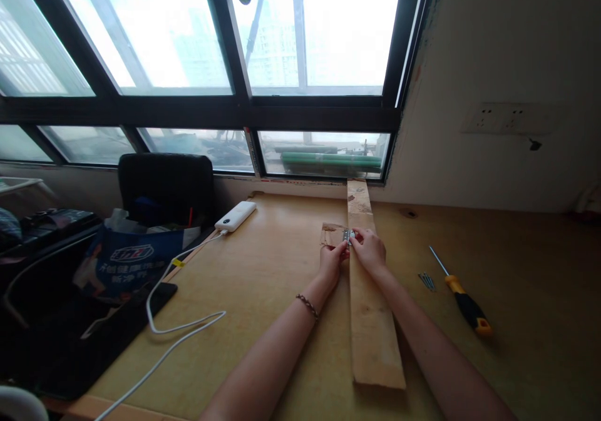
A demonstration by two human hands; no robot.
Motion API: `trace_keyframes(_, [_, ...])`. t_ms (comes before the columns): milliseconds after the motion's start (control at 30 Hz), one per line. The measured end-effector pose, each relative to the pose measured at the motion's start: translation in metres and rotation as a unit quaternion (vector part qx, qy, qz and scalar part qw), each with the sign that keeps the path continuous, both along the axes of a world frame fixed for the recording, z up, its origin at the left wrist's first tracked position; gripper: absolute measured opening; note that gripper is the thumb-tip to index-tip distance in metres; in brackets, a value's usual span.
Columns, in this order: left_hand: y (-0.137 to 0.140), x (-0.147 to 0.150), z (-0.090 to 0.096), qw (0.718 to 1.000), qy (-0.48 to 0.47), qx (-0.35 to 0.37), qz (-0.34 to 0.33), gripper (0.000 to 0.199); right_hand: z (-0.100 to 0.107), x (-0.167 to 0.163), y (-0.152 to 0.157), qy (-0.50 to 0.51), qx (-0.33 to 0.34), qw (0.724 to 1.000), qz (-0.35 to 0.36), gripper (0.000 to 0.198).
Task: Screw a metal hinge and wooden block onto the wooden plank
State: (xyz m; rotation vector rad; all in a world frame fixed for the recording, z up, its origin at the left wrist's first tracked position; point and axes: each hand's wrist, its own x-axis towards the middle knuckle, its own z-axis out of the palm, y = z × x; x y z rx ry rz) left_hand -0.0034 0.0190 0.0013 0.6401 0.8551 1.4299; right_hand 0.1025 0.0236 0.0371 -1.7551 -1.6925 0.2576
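A long wooden plank (374, 333) lies lengthwise on the table, its far end at the window wall. Against its left side, near the far end, sits a short piece of wood (331, 232). Across the joint between the two rests a small metal hinge (348, 235). My left hand (331, 263) pinches the hinge's near left side with its fingertips. From the right, my right hand (370, 250) lies over the plank, its fingers closed on the hinge's other side. The fingers partly hide the hinge.
To the right lie several screws (426, 281) and a yellow-and-black screwdriver (466, 299). A white power bank (236, 216) with a white cable (154, 330) is at the table's left edge. Beyond that edge are a blue bag (129, 264) and a black chair (165, 186).
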Motion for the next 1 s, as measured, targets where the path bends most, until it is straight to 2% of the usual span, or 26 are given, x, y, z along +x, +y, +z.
trace_keyframes(200, [0.0029,0.0006,-0.0039,1.0,-0.002,-0.002,0.003,0.02,0.0007,-0.0014,-0.0016,-0.023,-0.009,1.0,-0.012,0.028])
trace_keyframes(1000, [0.0072,0.0,-0.0072,1.0,0.005,-0.002,0.0,0.025,0.0002,-0.0038,-0.0025,-0.063,0.013,0.997,-0.039,0.026])
